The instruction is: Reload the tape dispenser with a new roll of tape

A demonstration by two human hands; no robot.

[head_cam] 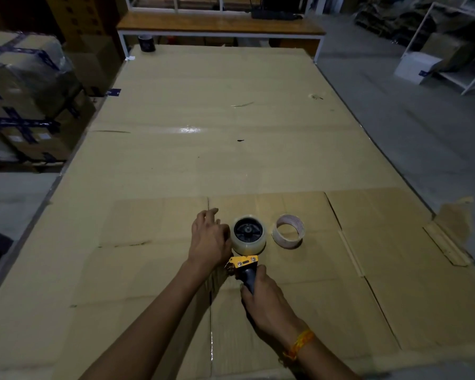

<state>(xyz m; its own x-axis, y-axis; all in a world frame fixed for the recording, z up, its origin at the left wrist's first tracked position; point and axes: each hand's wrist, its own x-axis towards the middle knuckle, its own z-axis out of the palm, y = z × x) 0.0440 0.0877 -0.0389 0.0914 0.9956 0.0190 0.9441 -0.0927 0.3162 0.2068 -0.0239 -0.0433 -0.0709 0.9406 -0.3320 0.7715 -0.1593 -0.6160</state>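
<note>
Now the new roll sits on the hub

Right hand [269,300] grips the dispenser [246,266] handle to steady it on the worktop [231,149]. Left hand [209,237], fingers loosely spread, touches the roll [249,244], probably hunting the tape end. Empty core [288,231] lies right.

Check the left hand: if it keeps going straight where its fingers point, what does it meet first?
Probably nothing. The left hand sits beside the tape roll on the dispenser, fingers pointing away from the person across the cardboard. That line looks free up to the distant dark cup, though height above the surface is unclear.
</note>
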